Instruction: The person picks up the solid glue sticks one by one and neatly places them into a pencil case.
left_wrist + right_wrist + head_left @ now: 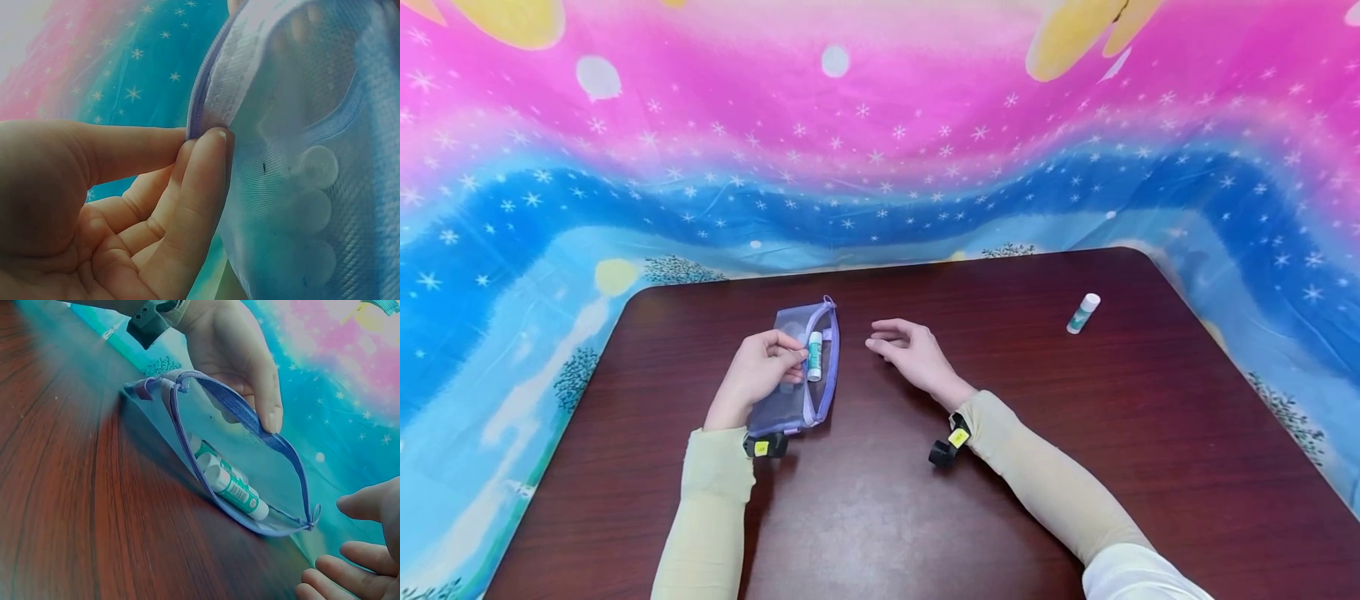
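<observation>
A purple mesh zipper pouch point(778, 412) lies on the table with its mouth spread wide. My left hand point(754, 367) pinches the zipper edge point(206, 87) between thumb and fingertip. Inside the pouch are several white-and-green glue sticks point(237, 494), one of them visible through the mouth in the head view. Their round ends point(317, 167) show through the mesh in the left wrist view. Just right of the pouch mouth, my right hand point(913, 354) hovers with fingers relaxed and nothing in them. Another glue stick point(1083, 314) stands on the table, well to the right.
The dark reddish wooden table point(865, 517) has rounded far corners. Behind it hangs a pink and blue patterned cloth point(880, 167). Black wrist cameras point(766, 447) sit at both cuffs.
</observation>
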Demonstrator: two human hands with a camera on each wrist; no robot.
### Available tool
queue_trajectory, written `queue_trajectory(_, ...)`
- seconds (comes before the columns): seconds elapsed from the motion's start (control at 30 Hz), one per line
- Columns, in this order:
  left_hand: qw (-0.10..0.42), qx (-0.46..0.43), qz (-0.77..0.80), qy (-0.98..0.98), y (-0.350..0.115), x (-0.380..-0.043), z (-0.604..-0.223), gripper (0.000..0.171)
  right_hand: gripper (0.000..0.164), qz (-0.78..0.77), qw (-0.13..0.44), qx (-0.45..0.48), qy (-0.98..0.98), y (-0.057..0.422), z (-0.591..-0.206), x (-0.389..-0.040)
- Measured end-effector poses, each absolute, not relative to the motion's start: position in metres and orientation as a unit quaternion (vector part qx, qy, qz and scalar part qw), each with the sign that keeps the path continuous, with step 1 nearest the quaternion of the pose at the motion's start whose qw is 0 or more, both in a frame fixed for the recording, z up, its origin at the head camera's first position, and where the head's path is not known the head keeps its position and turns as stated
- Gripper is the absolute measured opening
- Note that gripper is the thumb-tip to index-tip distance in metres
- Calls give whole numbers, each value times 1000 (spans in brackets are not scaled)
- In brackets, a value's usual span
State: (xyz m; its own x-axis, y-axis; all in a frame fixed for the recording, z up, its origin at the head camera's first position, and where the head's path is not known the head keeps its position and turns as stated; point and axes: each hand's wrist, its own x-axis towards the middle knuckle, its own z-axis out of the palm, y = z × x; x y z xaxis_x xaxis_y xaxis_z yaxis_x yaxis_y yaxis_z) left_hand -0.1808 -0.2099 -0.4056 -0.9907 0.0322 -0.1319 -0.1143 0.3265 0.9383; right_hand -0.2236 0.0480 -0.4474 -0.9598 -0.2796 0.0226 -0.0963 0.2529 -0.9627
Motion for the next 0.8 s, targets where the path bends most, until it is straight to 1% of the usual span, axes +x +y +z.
queue_trajectory(0.3,63,-24,581,811,-210,-182,-406,12,44,-588,68,-108,799,66,-449,-225)
queue_trajectory(0.8,65,-19,577,814,-210,-182,-406,13,47,-594,57,-85,798,99,-448,-229)
